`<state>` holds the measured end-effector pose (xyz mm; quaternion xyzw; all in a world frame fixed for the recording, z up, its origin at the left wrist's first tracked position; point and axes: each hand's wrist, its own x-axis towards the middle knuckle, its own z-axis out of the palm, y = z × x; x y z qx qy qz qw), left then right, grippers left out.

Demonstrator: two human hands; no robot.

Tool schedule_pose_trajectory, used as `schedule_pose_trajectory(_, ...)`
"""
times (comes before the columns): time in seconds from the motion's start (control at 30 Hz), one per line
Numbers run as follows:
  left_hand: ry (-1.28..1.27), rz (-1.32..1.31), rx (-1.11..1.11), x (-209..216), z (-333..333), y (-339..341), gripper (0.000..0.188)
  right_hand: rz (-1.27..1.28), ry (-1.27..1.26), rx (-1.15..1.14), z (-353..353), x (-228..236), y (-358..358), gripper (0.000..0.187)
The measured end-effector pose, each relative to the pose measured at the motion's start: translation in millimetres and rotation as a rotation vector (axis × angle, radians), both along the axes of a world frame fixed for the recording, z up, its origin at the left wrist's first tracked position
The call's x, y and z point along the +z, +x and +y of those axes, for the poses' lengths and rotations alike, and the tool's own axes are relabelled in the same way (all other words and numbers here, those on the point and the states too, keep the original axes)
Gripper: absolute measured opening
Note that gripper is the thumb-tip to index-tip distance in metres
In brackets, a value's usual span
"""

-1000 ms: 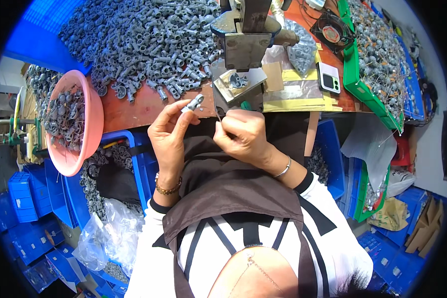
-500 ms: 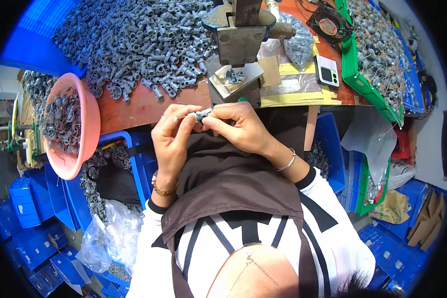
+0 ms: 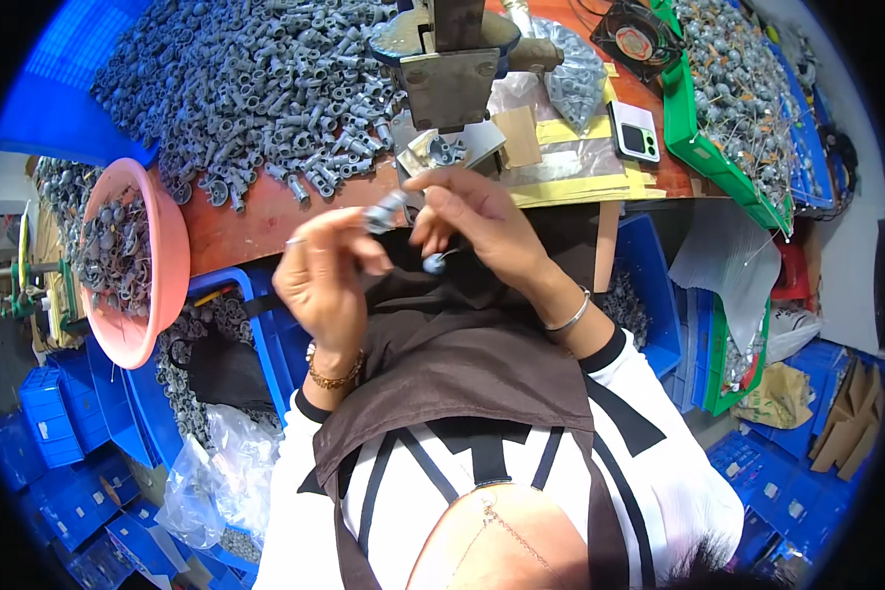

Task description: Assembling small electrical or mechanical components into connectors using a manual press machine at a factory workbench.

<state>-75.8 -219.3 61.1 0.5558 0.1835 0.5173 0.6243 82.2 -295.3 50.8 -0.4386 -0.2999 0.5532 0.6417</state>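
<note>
My left hand (image 3: 326, 275), smeared by motion, has its fingertips at a small grey plastic fitting (image 3: 385, 210) and appears closed on it. The fitting is tilted, its upper end near the index fingertip of my right hand (image 3: 484, 224). Below the curled fingers of that right hand shows a small round blue-grey part (image 3: 435, 264) with a thin wire, seemingly held by them. Just beyond my hands, another grey fitting (image 3: 446, 149) sits on the block under a metal press head (image 3: 449, 87).
A large heap of grey fittings (image 3: 265, 93) covers the table's left side. A pink basin (image 3: 172, 265) of parts stands at left, a green tray (image 3: 693, 147) of wired parts at right. A phone (image 3: 635, 132), a fan (image 3: 637, 41) and a bagged lot of parts (image 3: 572, 79) lie between.
My hands were together around the grey fitting; now they are more apart, the left lower and further left. The round part with the wire has come into view below my right hand.
</note>
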Motion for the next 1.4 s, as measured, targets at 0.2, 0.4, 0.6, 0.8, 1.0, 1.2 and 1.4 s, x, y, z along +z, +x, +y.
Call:
schedule_pose_trajectory(0.2, -0.154, -0.238, -0.171, -3, -1, 4, 0.032, 0.214, -0.021, -0.137, -2, -9, -5, 0.016)
schedule_pose_trajectory(0.4, -0.079, -0.136, 0.218, 14, 5, 15, 0.043, -0.034, 0.071, -0.166, 0, -13, 4, 0.013)
schedule_pose_trajectory(0.6, 0.724, 0.676, 0.138, -6, -3, 26, 0.031, -0.041, 0.104, -0.127, 1, -18, 6, 0.017)
schedule_pose_trajectory(0.8, 0.371, 0.608, 0.155, -30, 18, 55, 0.022, -0.628, -0.04, -0.442, 9, -23, 16, 0.023)
schedule_pose_trajectory(1.0, 0.278, 0.569, 0.096, -52, 39, 71, 0.023, -1.122, -0.132, -0.506, 16, -31, 14, 0.03)
schedule_pose_trajectory(1.2, 0.245, 0.633, -0.099, -41, 57, 70, 0.021, -1.064, -0.069, -0.48, 9, -29, 27, 0.025)
schedule_pose_trajectory(1.4, 0.293, 0.73, 0.053, -35, 43, 70, 0.022, -0.681, 0.057, -0.557, 18, 29, 110, 0.023)
